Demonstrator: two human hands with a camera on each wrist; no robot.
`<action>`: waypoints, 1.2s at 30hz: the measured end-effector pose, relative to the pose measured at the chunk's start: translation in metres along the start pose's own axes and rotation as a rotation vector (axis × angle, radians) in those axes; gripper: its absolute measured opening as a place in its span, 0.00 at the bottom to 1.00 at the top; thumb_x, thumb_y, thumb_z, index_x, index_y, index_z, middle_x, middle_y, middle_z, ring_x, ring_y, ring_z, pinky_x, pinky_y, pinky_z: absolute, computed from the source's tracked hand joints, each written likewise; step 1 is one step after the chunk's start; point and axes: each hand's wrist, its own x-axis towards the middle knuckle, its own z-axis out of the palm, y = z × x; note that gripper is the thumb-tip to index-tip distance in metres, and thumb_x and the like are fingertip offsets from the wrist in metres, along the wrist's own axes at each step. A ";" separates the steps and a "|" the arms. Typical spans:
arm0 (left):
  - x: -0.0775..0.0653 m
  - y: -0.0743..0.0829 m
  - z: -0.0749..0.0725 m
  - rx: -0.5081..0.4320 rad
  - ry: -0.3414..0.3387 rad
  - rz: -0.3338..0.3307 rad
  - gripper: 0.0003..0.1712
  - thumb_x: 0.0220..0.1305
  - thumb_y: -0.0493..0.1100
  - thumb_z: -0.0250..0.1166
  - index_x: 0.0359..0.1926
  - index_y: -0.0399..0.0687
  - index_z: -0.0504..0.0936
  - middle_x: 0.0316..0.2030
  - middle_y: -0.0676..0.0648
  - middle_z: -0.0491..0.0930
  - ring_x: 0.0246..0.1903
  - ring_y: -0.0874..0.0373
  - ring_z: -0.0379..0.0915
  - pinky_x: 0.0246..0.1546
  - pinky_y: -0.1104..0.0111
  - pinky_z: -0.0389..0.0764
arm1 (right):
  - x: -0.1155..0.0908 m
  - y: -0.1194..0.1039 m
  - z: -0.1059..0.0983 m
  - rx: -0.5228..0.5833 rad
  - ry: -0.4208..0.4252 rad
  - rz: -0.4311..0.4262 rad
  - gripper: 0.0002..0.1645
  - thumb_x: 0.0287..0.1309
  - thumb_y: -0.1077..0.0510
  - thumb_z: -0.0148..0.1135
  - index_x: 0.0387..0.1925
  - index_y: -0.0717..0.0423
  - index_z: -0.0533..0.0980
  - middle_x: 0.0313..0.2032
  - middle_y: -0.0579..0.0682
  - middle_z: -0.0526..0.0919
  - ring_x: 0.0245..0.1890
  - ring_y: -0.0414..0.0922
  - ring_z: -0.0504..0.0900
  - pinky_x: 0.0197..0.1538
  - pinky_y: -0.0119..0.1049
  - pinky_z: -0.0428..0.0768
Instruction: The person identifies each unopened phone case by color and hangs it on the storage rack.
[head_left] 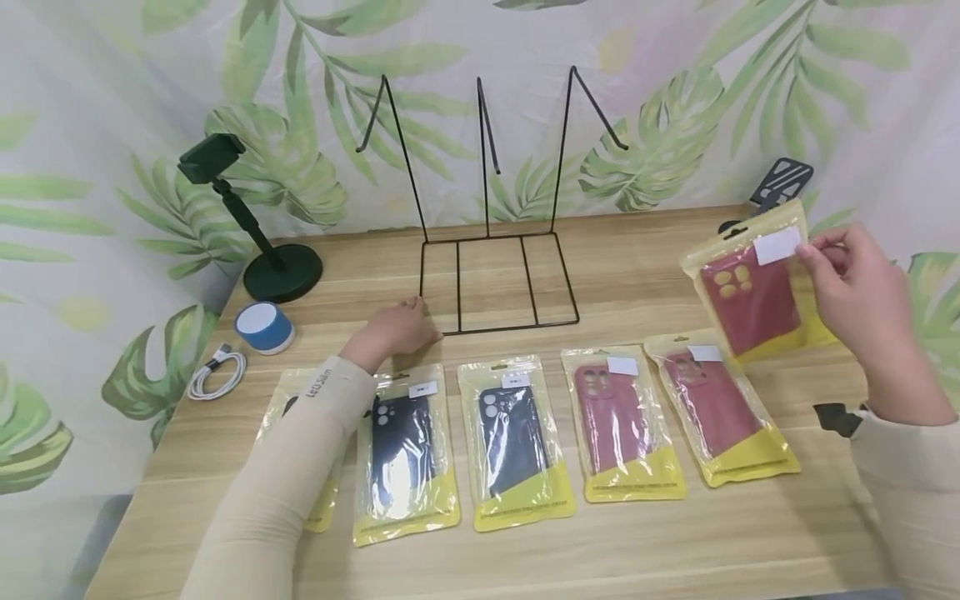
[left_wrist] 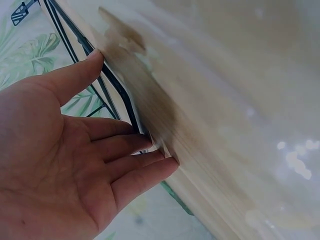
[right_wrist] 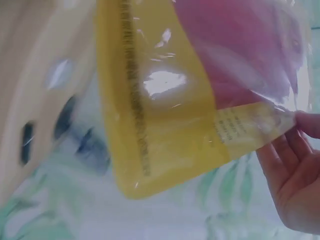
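My right hand (head_left: 855, 292) pinches the top right corner of a clear-and-yellow packet holding a red phone case (head_left: 750, 292), raised and tilted above the table. In the right wrist view, the packet's yellow lower part (right_wrist: 155, 115) fills the middle. At the front left corner of a black wire rack (head_left: 498, 327), my left hand (head_left: 401, 327) touches the frame. The left wrist view shows thumb and fingertips against the black wire (left_wrist: 122, 95), fingers extended. Below lie a packeted dark phone case (head_left: 403, 454), another dark one (head_left: 517, 442), and two red ones (head_left: 618, 425) (head_left: 720, 408).
One more packet (head_left: 321, 508) is partly hidden under my left sleeve. A dark green phone stand (head_left: 281, 271), a blue-and-white cylinder (head_left: 265, 327) and a coiled white cable (head_left: 217, 373) sit at the left. A black stand (head_left: 780, 185) stands at the back right, beside the leaf-print curtain.
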 end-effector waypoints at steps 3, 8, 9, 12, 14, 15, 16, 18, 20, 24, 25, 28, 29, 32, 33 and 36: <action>-0.002 -0.001 0.003 -0.005 -0.002 0.003 0.48 0.75 0.59 0.50 0.75 0.26 0.42 0.76 0.30 0.44 0.76 0.33 0.42 0.76 0.46 0.47 | 0.002 -0.024 0.008 0.155 0.070 -0.047 0.07 0.71 0.49 0.55 0.36 0.31 0.68 0.24 0.07 0.68 0.23 0.22 0.65 0.26 0.23 0.62; -0.008 -0.001 0.017 0.010 -0.018 0.015 0.48 0.75 0.58 0.50 0.75 0.25 0.43 0.75 0.29 0.45 0.75 0.34 0.42 0.76 0.47 0.47 | 0.003 -0.057 0.027 0.360 0.076 -0.101 0.13 0.69 0.57 0.58 0.35 0.31 0.69 0.21 0.19 0.75 0.15 0.29 0.63 0.18 0.23 0.60; -0.008 -0.001 0.020 0.014 -0.019 0.017 0.48 0.75 0.59 0.49 0.74 0.25 0.44 0.76 0.29 0.45 0.75 0.34 0.43 0.76 0.46 0.47 | 0.003 -0.063 0.031 0.383 0.068 -0.104 0.13 0.69 0.58 0.58 0.35 0.32 0.69 0.20 0.21 0.75 0.15 0.30 0.63 0.18 0.24 0.60; -0.008 0.001 0.024 0.017 -0.019 0.021 0.47 0.75 0.59 0.50 0.74 0.25 0.45 0.76 0.30 0.46 0.75 0.34 0.43 0.76 0.47 0.47 | 0.004 -0.076 0.043 0.430 0.048 -0.116 0.12 0.70 0.58 0.57 0.36 0.35 0.69 0.18 0.27 0.74 0.15 0.31 0.64 0.18 0.25 0.61; -0.009 0.002 0.023 0.017 -0.020 0.021 0.47 0.75 0.59 0.50 0.74 0.26 0.45 0.76 0.31 0.46 0.76 0.34 0.43 0.77 0.47 0.47 | 0.006 -0.084 0.049 0.447 0.041 -0.120 0.09 0.70 0.57 0.57 0.37 0.36 0.69 0.19 0.28 0.75 0.16 0.31 0.66 0.20 0.22 0.65; -0.009 0.003 0.022 0.018 -0.019 0.020 0.47 0.75 0.59 0.50 0.74 0.26 0.45 0.76 0.31 0.46 0.75 0.34 0.43 0.77 0.47 0.47 | 0.008 -0.087 0.052 0.458 0.041 -0.115 0.08 0.70 0.56 0.57 0.37 0.37 0.69 0.19 0.28 0.76 0.18 0.30 0.69 0.22 0.20 0.68; -0.010 0.004 0.020 0.017 -0.019 0.018 0.47 0.75 0.59 0.50 0.75 0.26 0.45 0.76 0.31 0.46 0.75 0.34 0.44 0.77 0.47 0.48 | 0.010 -0.091 0.054 0.476 0.043 -0.114 0.07 0.70 0.55 0.57 0.37 0.38 0.70 0.19 0.28 0.76 0.19 0.30 0.71 0.24 0.19 0.71; -0.010 0.005 0.017 0.021 -0.016 0.013 0.48 0.75 0.59 0.50 0.75 0.26 0.45 0.76 0.31 0.46 0.76 0.35 0.44 0.77 0.48 0.48 | 0.015 -0.098 0.058 0.515 0.055 -0.102 0.05 0.70 0.54 0.58 0.37 0.40 0.70 0.21 0.26 0.79 0.24 0.28 0.76 0.29 0.17 0.77; -0.010 0.006 0.015 0.021 -0.010 0.008 0.48 0.74 0.59 0.51 0.75 0.26 0.45 0.76 0.31 0.46 0.76 0.35 0.44 0.77 0.48 0.48 | 0.020 -0.105 0.062 0.551 0.059 -0.094 0.05 0.69 0.53 0.58 0.36 0.41 0.71 0.19 0.27 0.79 0.25 0.26 0.78 0.31 0.18 0.79; -0.010 0.006 0.010 0.023 -0.001 0.008 0.47 0.75 0.58 0.50 0.75 0.27 0.45 0.76 0.31 0.45 0.76 0.35 0.43 0.77 0.48 0.48 | 0.028 -0.112 0.066 0.582 0.052 -0.070 0.06 0.69 0.53 0.59 0.35 0.41 0.71 0.17 0.26 0.79 0.24 0.25 0.79 0.28 0.18 0.79; -0.010 0.006 0.008 0.020 0.000 0.006 0.47 0.75 0.58 0.51 0.75 0.27 0.45 0.76 0.31 0.45 0.76 0.35 0.43 0.77 0.48 0.48 | 0.029 -0.113 0.067 0.588 0.048 -0.067 0.06 0.69 0.53 0.59 0.35 0.41 0.70 0.16 0.27 0.79 0.23 0.25 0.79 0.28 0.18 0.79; -0.011 0.006 0.004 0.021 0.004 0.002 0.47 0.75 0.58 0.51 0.75 0.27 0.45 0.76 0.32 0.45 0.76 0.36 0.43 0.77 0.49 0.47 | 0.034 -0.115 0.069 0.615 0.033 -0.055 0.06 0.69 0.54 0.58 0.35 0.41 0.70 0.16 0.28 0.79 0.22 0.26 0.78 0.27 0.19 0.79; -0.011 0.005 0.003 0.021 0.005 -0.001 0.47 0.75 0.58 0.51 0.75 0.27 0.45 0.76 0.32 0.45 0.76 0.36 0.43 0.77 0.49 0.47 | 0.035 -0.115 0.070 0.619 0.029 -0.053 0.06 0.70 0.54 0.57 0.35 0.41 0.69 0.16 0.28 0.79 0.22 0.26 0.78 0.27 0.19 0.79; -0.011 0.005 0.000 0.030 0.012 -0.004 0.47 0.75 0.59 0.50 0.75 0.27 0.45 0.76 0.32 0.46 0.76 0.36 0.43 0.77 0.49 0.48 | 0.041 -0.116 0.073 0.627 0.020 -0.045 0.06 0.70 0.54 0.57 0.36 0.42 0.70 0.18 0.27 0.80 0.23 0.27 0.77 0.27 0.19 0.79; -0.011 0.005 -0.001 0.033 0.015 -0.003 0.47 0.75 0.59 0.50 0.75 0.27 0.45 0.76 0.32 0.46 0.76 0.36 0.43 0.77 0.49 0.48 | 0.043 -0.117 0.074 0.630 0.017 -0.042 0.06 0.70 0.54 0.57 0.36 0.42 0.70 0.19 0.27 0.80 0.23 0.27 0.77 0.27 0.19 0.79; -0.011 0.004 -0.001 0.038 0.020 -0.001 0.47 0.75 0.58 0.51 0.75 0.27 0.45 0.76 0.32 0.46 0.76 0.36 0.44 0.77 0.49 0.49 | 0.048 -0.116 0.079 0.653 0.006 -0.027 0.06 0.69 0.54 0.57 0.35 0.43 0.70 0.20 0.29 0.81 0.22 0.29 0.76 0.27 0.20 0.80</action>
